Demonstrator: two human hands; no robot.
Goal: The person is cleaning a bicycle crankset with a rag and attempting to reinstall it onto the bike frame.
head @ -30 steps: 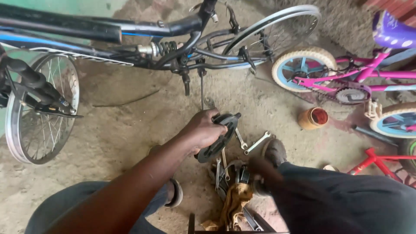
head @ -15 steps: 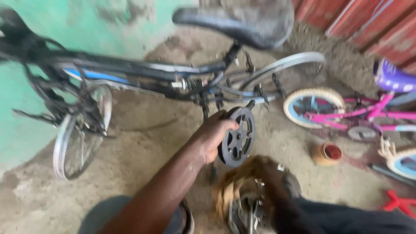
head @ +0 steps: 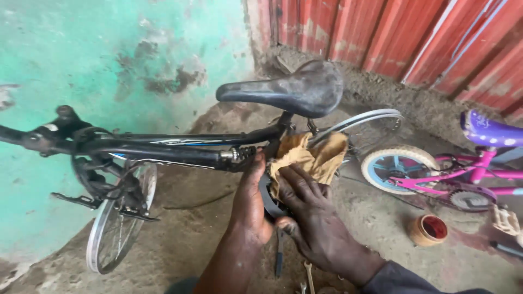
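1. Green wall (head: pixel 109 49): painted, stained and flaking, far left.
2. Front wheel (head: pixel 117 223): spoked, turned sideways, standing on the dirt floor (head: pixel 185 239) at lower left.
3. Black bicycle (head: pixel 163 149): frame running left to right across the middle, handlebar end at the left edge.
4. Left hand (head: pixel 251 198): clenched around a dark round part (head: pixel 267 198) held edge-on just under the frame, below the saddle; fingers hide most of it.
5. Tan rag (head: pixel 313 155): crumpled against the frame beneath the saddle, touching the dark part.
6. Right hand (head: pixel 310 215): grimy, fingers spread and pressed on the rag, thumb under the dark part.
7. Spanners (head: pixel 308 272): lying on the floor between the forearms, partly hidden.
8. Black saddle (head: pixel 291 90): worn, directly above both hands.
9. Rear wheel (head: pixel 365 122): rim visible behind the rag.
10. Small tin (head: pixel 429 228): round, red inside, on the floor to the right.
11. Pink child's bicycle (head: pixel 447 174): white tyre, purple seat, far right.
12. Red corrugated wall (head: pixel 408 43): upper right.
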